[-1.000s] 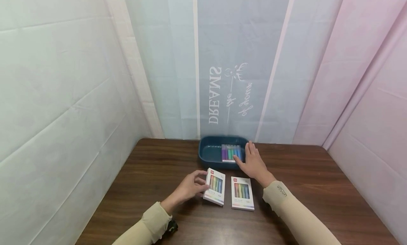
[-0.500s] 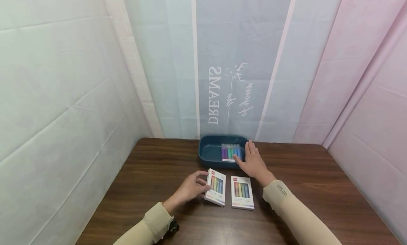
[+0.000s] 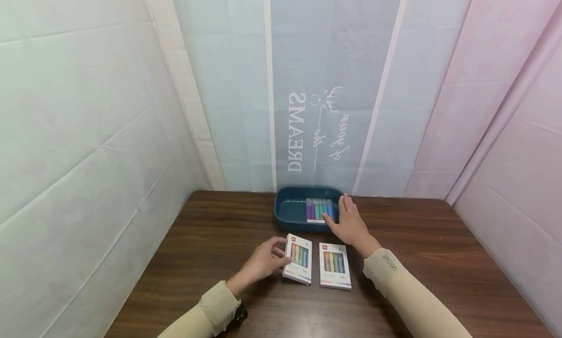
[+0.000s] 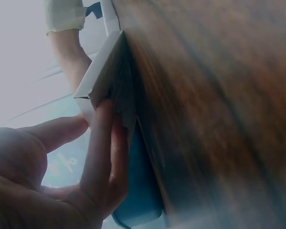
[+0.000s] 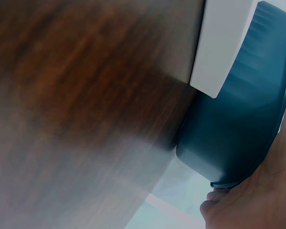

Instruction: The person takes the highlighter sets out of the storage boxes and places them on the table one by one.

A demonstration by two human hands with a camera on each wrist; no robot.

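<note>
Dark brown wood-grain tabletop [image 3: 184,240], enclosed by pale fabric walls. Left hand [image 3: 263,260] at left edge of left marker box [image 3: 297,258], grip curled round that edge: thumb on top, fingers [image 4: 102,152] under it per left wrist view, box tipped up on that side, right edge down on tabletop. Second marker box [image 3: 335,266] flat just beside it to the right, apart by a narrow gap, untouched. Right hand [image 3: 349,223] resting flat against right end of dark teal tray [image 3: 287,211] at far edge of tabletop, grip relaxed, fingers straight and spread over tray rim, holding nothing; fingertips close to third marker box [image 3: 320,210] lying inside tray toward its right end, contact not clear. Right wrist view: palm [image 5: 262,191] against tray rim [image 5: 238,129], white box corner [image 5: 224,43] near tray wall. Both sleeves beige; right sleeve [image 3: 408,294] reaching across bottom right corner. Back wall with mirrored lettering print [image 3: 316,130] above tray. Small dark object [image 3: 239,312] by left cuff, too small to identify.
</note>
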